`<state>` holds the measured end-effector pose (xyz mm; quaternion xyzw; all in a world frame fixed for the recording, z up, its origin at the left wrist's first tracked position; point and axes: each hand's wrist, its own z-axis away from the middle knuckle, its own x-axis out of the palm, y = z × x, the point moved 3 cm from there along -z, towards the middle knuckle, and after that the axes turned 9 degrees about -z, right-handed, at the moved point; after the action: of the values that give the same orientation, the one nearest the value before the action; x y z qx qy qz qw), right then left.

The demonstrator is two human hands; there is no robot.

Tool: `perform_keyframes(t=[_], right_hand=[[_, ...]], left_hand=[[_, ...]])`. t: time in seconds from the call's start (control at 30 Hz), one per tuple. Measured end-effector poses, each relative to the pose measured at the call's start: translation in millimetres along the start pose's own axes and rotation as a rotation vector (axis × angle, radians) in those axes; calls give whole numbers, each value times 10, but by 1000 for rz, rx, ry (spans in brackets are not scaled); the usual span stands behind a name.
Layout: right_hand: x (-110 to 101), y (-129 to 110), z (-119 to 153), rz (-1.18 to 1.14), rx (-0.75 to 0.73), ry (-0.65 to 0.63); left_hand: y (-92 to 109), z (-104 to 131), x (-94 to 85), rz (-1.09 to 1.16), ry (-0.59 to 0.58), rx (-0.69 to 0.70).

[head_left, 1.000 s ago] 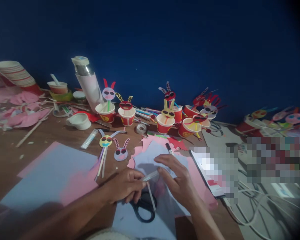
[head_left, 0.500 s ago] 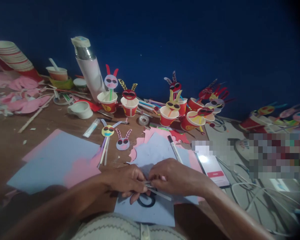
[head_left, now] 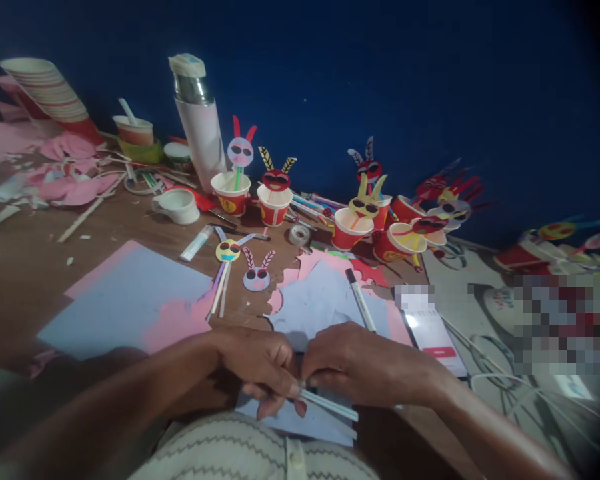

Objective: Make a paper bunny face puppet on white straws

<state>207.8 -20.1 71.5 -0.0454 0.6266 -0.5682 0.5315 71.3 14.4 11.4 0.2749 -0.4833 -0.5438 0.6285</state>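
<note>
Thin white strips [head_left: 330, 404], like straws or rolled paper, stick out to the right from between my two hands. My left hand [head_left: 267, 370] pinches them near their left end, thumb on top and fingers curled below. Right beside it, my right hand [head_left: 335, 363] is bent over the same end, its fingertips closed and mostly hidden. Beneath both hands lies a blue-grey paper sheet [head_left: 280, 427]. Just beyond them is a stack of blue-grey and pink paper [head_left: 305, 300] with a marker [head_left: 361, 301] on it. A bunny-face cutout [head_left: 257, 279] lies to its left.
Red paper cups [head_left: 350, 230] with paper faces stand along the back, near a tall flask [head_left: 200, 133]. A phone [head_left: 433, 333] and cables [head_left: 505, 380] are at the right. More sheets [head_left: 125, 300] lie at the left, with stacked cups [head_left: 45, 87] behind.
The view has shifted, so the table items appear farther right. The strips in my hands now stick out more visibly to the lower right, and the dark ring shape under my hands no longer shows.
</note>
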Motion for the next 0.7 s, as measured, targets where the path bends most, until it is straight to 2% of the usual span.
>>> perform_keyframes(t=[0.13, 0.23, 0.33, 0.47, 0.53, 0.63, 0.7], right_hand=[[25, 24, 25, -92, -48, -16], [22, 57, 58, -137, -30, 44], [-8, 92, 112, -137, 37, 180], [-34, 171, 201, -190, 149, 427], [-24, 221, 230, -225, 203, 556], [17, 275, 226, -244, 267, 713], [59, 282, 186, -219, 273, 745]], left_hand=[[17, 40, -10, 34, -55, -42], [4, 48, -58, 50, -11, -31], [-31, 17, -134, 110, 131, 35], [-64, -30, -266, 316, 454, 164], [-61, -38, -306, 476, 574, 241], [-44, -52, -313, 645, 673, 334], [-39, -76, -295, 639, 713, 334]])
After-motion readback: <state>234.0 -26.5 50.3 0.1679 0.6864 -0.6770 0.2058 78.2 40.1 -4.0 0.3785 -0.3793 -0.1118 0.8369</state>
